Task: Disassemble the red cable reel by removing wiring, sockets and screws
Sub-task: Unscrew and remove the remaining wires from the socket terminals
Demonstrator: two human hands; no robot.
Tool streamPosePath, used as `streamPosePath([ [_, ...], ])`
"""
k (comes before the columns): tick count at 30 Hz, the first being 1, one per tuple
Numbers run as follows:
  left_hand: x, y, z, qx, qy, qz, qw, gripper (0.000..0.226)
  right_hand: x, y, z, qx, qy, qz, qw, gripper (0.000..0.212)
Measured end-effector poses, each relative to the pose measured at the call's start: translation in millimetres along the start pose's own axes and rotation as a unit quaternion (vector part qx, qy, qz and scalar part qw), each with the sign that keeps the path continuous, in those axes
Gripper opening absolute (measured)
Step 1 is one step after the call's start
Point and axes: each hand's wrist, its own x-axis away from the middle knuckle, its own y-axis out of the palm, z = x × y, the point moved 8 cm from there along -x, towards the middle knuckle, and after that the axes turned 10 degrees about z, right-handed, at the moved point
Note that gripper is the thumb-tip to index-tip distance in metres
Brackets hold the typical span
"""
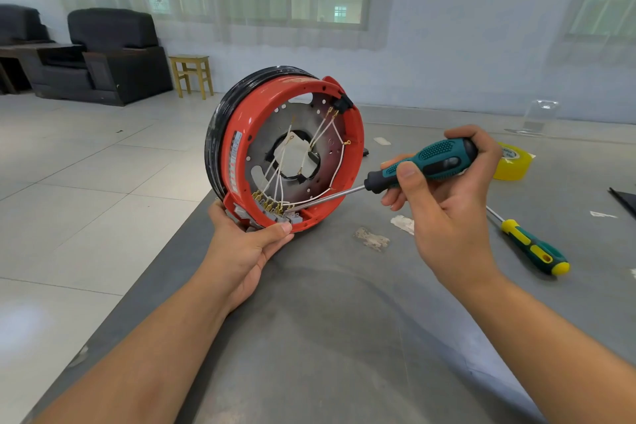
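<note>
The red reel (292,151) stands on edge at the near left corner of the grey table (327,337), tilted so its open face turns toward the camera. Its shell is glossy red plastic, a round rim with small holes, and a band of black cable (215,134) is wound around the drum behind it. Inside sits a flat, dull grey metal disc (261,144) punched with small holes and slots, with a rough-edged opening at its centre. Thin white wires (321,132) cross the disc, some ending in small brass ring lugs, and run down to a row of brass terminals (270,205) seated in pale grey socket blocks at the bottom of the rim. The left hand (247,244) cups the reel from below, fingers curled behind the rim and thumb pressed on the front edge near the terminals. The right hand (444,203) is wrapped around the teal and black ribbed handle of a screwdriver (426,160), thumb lying along the grip; its slim, shiny steel shaft slants down to the left, and the tip lies at the terminals. Farther right on the table lie a second screwdriver (530,246) with a green and yellow handle, a roll of yellow tape (512,162) and a clear plastic piece (538,117). The tabletop is smooth, scuffed, with patches of torn white residue.
</note>
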Motion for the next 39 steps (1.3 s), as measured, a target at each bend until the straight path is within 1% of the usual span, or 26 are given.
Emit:
streamPosePath([
  [13, 2, 3, -2, -0.038, -0.001, -0.022, 0.999, 0.09, -12, -2, 1, 0.011, 0.015, -0.01, 1.0, 0.039],
  [17, 2, 2, -2, -0.036, -0.004, -0.013, 0.999, 0.088, -9, -2, 2, 0.026, 0.014, -0.013, 0.999, 0.04],
  [22, 1, -1, -3, -0.025, -0.019, -0.001, 1.0, 0.084, -2, -2, 3, 0.022, 0.008, -0.008, 1.0, 0.042],
  [28, -2, -5, -2, 0.005, -0.015, 0.019, 1.0, 0.081, 5, -1, 2, 0.017, 0.0, -0.003, 1.0, 0.042],
  [39, -3, -11, 1, 0.033, -0.014, 0.049, 0.998, 0.082, 23, 5, 1, -0.006, -0.018, -0.002, 1.0, 0.046],
])
